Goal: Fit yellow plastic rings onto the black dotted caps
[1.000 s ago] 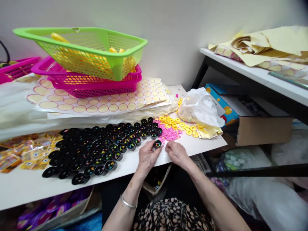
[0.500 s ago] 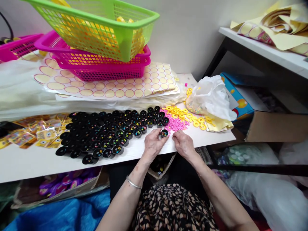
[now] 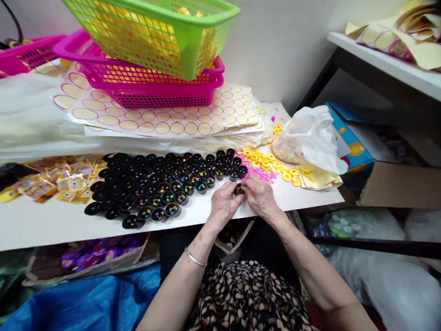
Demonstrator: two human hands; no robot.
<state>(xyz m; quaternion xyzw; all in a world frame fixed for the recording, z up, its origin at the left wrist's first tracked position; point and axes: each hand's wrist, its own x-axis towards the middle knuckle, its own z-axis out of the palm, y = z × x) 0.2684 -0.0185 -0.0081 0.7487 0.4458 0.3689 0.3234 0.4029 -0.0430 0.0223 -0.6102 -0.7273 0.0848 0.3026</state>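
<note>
My left hand [image 3: 223, 202] is closed around a small round black cup [image 3: 240, 189] near the table's front edge. Over the mouth of that cup, the fingers of my right hand [image 3: 259, 195] are pinched together; whatever they hold is too small or hidden to make out. Just beyond my hands lies a heap of small pink pieces [image 3: 257, 174], with yellow rings [image 3: 263, 159] spread behind and to its right. To the left stand many more black cups [image 3: 151, 184] in close rows, with multicoloured bits inside several of them.
Stacked pink [image 3: 155, 94] and green baskets [image 3: 193, 50] of yellow parts stand at the back on sticker sheets [image 3: 177, 128]. Shiny printed packets [image 3: 58, 181] lie far left. A white plastic bag [image 3: 305, 133] sits right, beside an open carton [image 3: 396, 184].
My right hand has moved left and forward, bringing its fingers from beside the cup to over it. My left hand still holds the cup. The whole view has shifted slightly.
</note>
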